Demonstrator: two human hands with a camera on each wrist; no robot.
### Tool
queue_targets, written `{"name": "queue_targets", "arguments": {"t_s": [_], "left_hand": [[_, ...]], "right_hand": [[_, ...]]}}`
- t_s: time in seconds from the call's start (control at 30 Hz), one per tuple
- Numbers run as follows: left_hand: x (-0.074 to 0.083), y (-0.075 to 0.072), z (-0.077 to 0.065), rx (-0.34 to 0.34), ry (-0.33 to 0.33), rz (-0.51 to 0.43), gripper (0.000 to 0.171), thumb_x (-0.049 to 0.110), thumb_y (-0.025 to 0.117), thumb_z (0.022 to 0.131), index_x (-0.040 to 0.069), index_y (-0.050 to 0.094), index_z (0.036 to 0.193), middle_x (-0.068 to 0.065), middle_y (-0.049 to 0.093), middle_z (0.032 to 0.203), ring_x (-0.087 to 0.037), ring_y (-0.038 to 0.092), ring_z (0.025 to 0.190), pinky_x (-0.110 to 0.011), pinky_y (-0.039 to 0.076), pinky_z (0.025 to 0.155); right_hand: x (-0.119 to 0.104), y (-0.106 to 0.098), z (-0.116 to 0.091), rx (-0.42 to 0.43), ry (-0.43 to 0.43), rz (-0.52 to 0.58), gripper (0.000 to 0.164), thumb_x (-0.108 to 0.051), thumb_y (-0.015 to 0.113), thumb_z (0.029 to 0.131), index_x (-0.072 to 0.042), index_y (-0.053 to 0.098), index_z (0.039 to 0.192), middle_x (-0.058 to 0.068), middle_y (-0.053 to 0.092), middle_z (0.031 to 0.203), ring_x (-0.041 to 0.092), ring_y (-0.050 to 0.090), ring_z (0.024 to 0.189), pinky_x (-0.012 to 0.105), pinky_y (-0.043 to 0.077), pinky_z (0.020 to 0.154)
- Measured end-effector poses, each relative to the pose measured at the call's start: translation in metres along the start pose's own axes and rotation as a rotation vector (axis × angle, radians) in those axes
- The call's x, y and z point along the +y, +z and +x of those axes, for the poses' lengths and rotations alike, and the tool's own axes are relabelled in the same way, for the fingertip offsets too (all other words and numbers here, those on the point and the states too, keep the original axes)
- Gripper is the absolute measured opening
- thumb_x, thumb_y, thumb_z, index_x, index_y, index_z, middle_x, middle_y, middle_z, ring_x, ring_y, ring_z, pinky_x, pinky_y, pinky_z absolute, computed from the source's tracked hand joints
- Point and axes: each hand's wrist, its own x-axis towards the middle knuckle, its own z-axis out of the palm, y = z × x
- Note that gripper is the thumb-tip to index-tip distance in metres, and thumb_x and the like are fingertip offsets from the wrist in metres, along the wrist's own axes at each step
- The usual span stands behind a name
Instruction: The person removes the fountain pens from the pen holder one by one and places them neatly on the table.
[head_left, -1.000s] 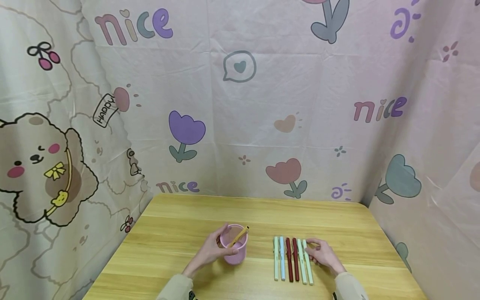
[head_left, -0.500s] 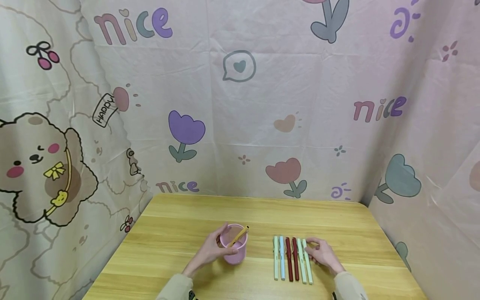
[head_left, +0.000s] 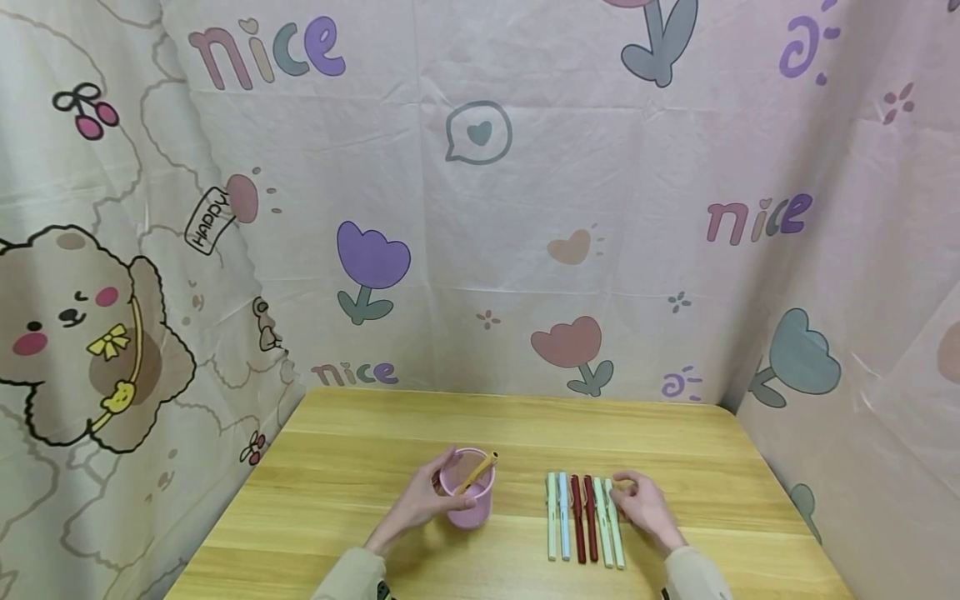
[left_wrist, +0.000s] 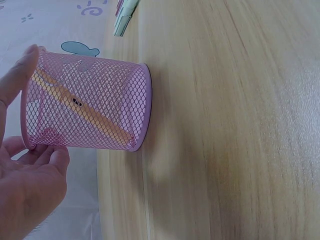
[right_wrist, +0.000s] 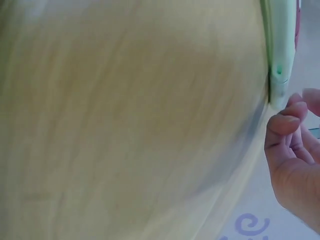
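Observation:
My left hand (head_left: 423, 498) grips a pink mesh pen holder (head_left: 471, 515) near its rim, thumb on one side and fingers on the other. Inside the holder a yellow-orange pen (left_wrist: 92, 116) leans diagonally, its end poking out above the rim in the head view. On the table to the right lies a row of pens side by side. The rightmost light green pen (head_left: 617, 533) is nearest my right hand (head_left: 647, 507). The right fingers bend loosely around the far end of that pen (right_wrist: 282, 50), thumb and forefinger apart.
Left of that pen lie another light green pen (head_left: 603, 525), two dark red pens (head_left: 578, 521), a light blue pen (head_left: 564, 517) and one more light green pen (head_left: 552, 517). The wooden table (head_left: 360, 425) ends at a patterned curtain (head_left: 480, 250) behind and at the sides.
My right hand has shifted slightly, its fingertips drawing a little up and off the rightmost pen. The left hand and the pen holder stay where they were.

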Motion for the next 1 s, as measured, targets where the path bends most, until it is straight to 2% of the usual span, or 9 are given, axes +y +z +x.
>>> {"name": "queue_targets", "arguments": {"t_s": [0.1, 0.2, 0.33, 0.57, 0.77, 1.0], "left_hand": [[-0.001, 0.0, 0.0, -0.001, 0.009, 0.0, 0.104, 0.018, 0.087, 0.077, -0.013, 0.022, 0.153, -0.035, 0.039, 0.153, -0.051, 0.046, 0.138, -0.058, 0.041, 0.116], [-0.001, 0.0, 0.001, -0.002, 0.019, 0.006, 0.104, 0.018, 0.087, 0.077, -0.014, 0.022, 0.153, -0.035, 0.04, 0.153, -0.051, 0.045, 0.138, -0.058, 0.04, 0.116], [-0.002, 0.0, 0.001, -0.007, 0.026, 0.007, 0.104, 0.017, 0.086, 0.078, -0.015, 0.022, 0.152, -0.036, 0.039, 0.152, -0.052, 0.044, 0.139, -0.057, 0.039, 0.117], [-0.001, -0.001, 0.0, -0.011, 0.018, 0.008, 0.104, 0.017, 0.086, 0.078, -0.014, 0.021, 0.153, -0.035, 0.038, 0.153, -0.051, 0.044, 0.139, -0.057, 0.04, 0.117], [-0.002, -0.001, -0.001, -0.004, 0.009, 0.015, 0.105, 0.018, 0.087, 0.077, -0.013, 0.021, 0.153, -0.034, 0.038, 0.153, -0.051, 0.044, 0.139, -0.059, 0.039, 0.117], [-0.001, 0.0, 0.0, -0.006, 0.009, 0.008, 0.105, 0.017, 0.087, 0.077, -0.014, 0.021, 0.153, -0.035, 0.038, 0.153, -0.052, 0.044, 0.138, -0.06, 0.039, 0.116]], "right_hand": [[-0.004, 0.001, 0.0, 0.033, -0.033, -0.017, 0.036, -0.009, 0.066, 0.091, 0.006, 0.062, 0.124, 0.0, 0.051, 0.067, 0.01, 0.044, 0.057, 0.019, 0.039, 0.047], [-0.01, 0.004, 0.0, 0.056, -0.06, 0.005, 0.033, -0.006, 0.066, 0.091, 0.007, 0.063, 0.121, 0.003, 0.056, 0.072, 0.01, 0.048, 0.061, 0.019, 0.043, 0.05], [-0.018, 0.009, -0.002, 0.064, -0.082, 0.049, 0.032, -0.003, 0.066, 0.09, 0.007, 0.064, 0.121, 0.008, 0.062, 0.08, 0.011, 0.055, 0.067, 0.019, 0.05, 0.054], [-0.032, 0.02, -0.004, 0.07, -0.109, 0.085, 0.03, -0.003, 0.069, 0.09, 0.004, 0.066, 0.119, 0.007, 0.065, 0.087, 0.01, 0.057, 0.071, 0.018, 0.051, 0.058], [-0.047, 0.034, -0.003, 0.042, -0.183, 0.142, 0.026, -0.002, 0.068, 0.09, 0.002, 0.068, 0.116, 0.006, 0.066, 0.088, 0.005, 0.057, 0.071, 0.017, 0.051, 0.058], [-0.064, 0.052, -0.005, -0.066, -0.339, 0.204, 0.026, -0.007, 0.068, 0.093, 0.003, 0.067, 0.117, 0.011, 0.066, 0.094, 0.002, 0.06, 0.075, 0.015, 0.054, 0.063]]}}
